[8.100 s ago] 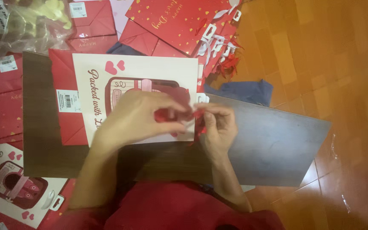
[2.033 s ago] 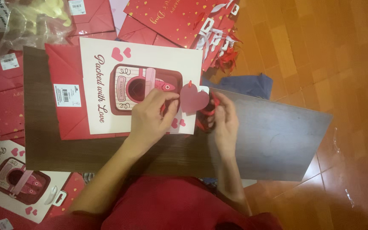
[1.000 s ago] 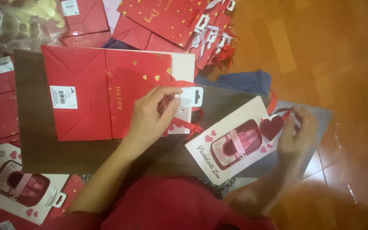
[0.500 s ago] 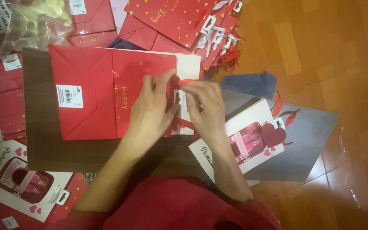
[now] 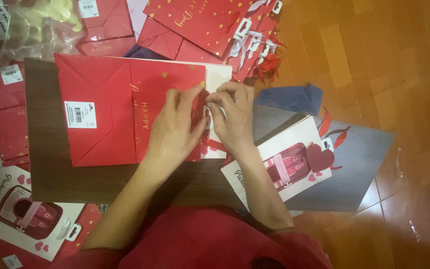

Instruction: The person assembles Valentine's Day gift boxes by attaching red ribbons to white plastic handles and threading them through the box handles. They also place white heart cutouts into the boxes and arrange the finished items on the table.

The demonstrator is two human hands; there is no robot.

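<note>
On the counter, head view: both hands meet at one bag's top edge.
Left grip: fingers pinched shut on the red ribbon handle.
Right grip: fingertips closed on the same ribbon.
Bag: flat red paper gift bag with gold hearts and white barcode sticker, lying under both grips on the dark wooden board.
Doing it well: probably hold the bag flat and keep the ribbon untwisted.
Right of the grips: white card-fronted bag with pink picture.
</note>
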